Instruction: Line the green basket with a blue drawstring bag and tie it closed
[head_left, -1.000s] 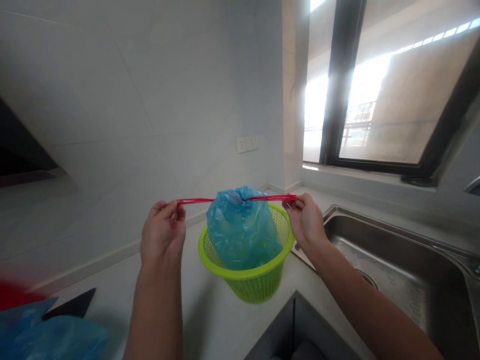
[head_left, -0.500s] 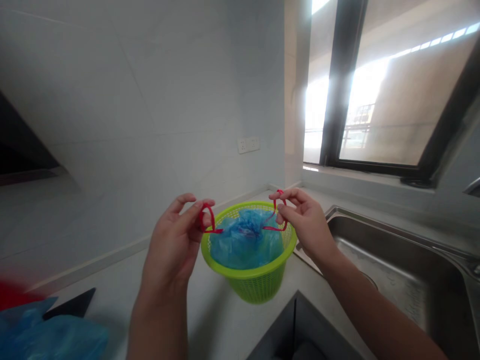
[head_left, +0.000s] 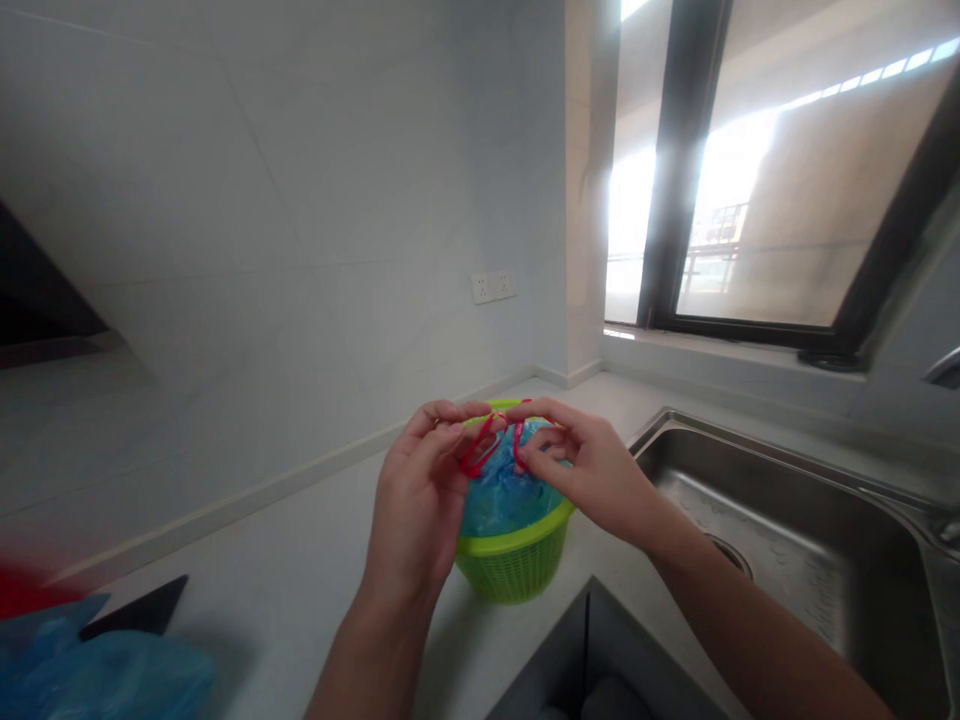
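Observation:
A blue plastic bag (head_left: 499, 508) sits inside a lime-green basket (head_left: 514, 570) on the white counter, its mouth gathered by a red drawstring (head_left: 478, 464). My left hand (head_left: 427, 470) pinches one loop of the drawstring over the basket's left side. From the right, my right hand (head_left: 589, 462) has its fingers closed on the other red loop. The fingertips of both hands nearly meet above the bag; whether they touch I cannot tell. Both hands hide much of the basket's rim.
To the right a steel sink (head_left: 795, 550) is set into the counter (head_left: 300, 570). Another blue plastic bag (head_left: 127, 675) lies at the lower left beside a dark pointed object (head_left: 139, 608). A grey box-like edge (head_left: 540, 660) stands in front. Wall sockets (head_left: 493, 287) are behind.
My hands have come together over the bag, the left moving right and the right moving slightly left. Both red loops, held apart before, are now close together.

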